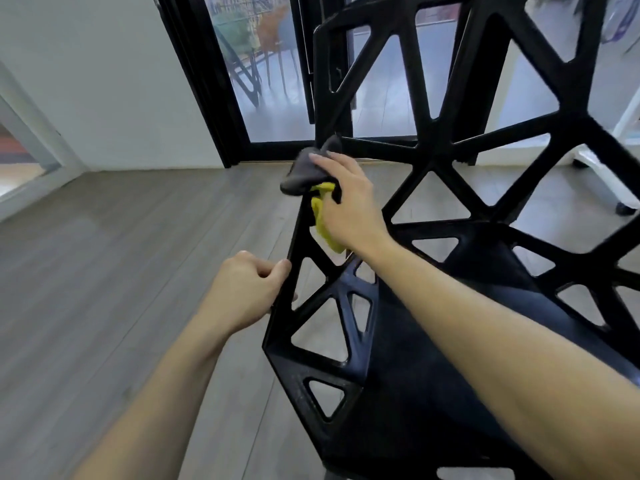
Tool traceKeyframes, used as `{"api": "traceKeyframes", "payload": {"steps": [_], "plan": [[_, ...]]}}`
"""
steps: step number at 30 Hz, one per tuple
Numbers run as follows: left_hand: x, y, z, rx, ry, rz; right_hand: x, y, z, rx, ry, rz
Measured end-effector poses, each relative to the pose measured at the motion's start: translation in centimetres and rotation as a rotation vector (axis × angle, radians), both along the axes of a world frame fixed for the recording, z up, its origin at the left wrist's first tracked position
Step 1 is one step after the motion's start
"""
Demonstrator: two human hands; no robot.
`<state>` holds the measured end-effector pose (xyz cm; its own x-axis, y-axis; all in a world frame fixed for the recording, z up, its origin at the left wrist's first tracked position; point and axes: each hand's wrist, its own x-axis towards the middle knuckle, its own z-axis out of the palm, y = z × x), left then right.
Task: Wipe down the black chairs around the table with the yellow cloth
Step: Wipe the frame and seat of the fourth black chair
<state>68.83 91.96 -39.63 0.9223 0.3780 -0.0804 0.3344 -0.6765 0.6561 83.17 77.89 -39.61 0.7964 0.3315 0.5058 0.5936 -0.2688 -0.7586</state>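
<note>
Now right hand [343, 199] presses yellow cloth [323, 220] on left rail of black chair [450, 209], fingers curled round it; left hand [249, 292] grips nearer rail; risks: cloth slipping off narrow strut, lattice gaps missed.

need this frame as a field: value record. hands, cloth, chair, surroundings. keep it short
left hand: grips the side edge of the chair frame, fingers curled round a strut
right hand: holds the cloth against the frame's upper side strut
cloth: yellow on one face, dark grey on the other, bunched over the strut
black chair: open triangular lattice back and sides, solid seat
floor: grey wood planks
glass door: black frame, behind the chair
blur: some motion blur on the chair at right
</note>
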Motion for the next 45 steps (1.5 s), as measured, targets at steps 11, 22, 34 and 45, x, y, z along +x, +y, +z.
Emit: {"api": "traceKeyframes", "payload": {"steps": [11,22,34,45], "plan": [[-1.9,0.5,1.5,-0.211,0.135,-0.154,-4.1,-4.8,-5.2,-0.115,0.107,-0.019],[-2.6,1.8,3.1,-0.405,0.140,-0.054,-8.1,-1.4,-2.7,-0.132,0.165,-0.026],[0.3,-0.6,0.6,0.182,0.009,-0.072,-14.4,-7.8,-7.6,-0.522,-0.309,0.440],[2.0,-0.3,-0.6,0.363,0.063,-0.029,2.1,-15.2,-8.4,-0.964,0.163,-0.126]]}}
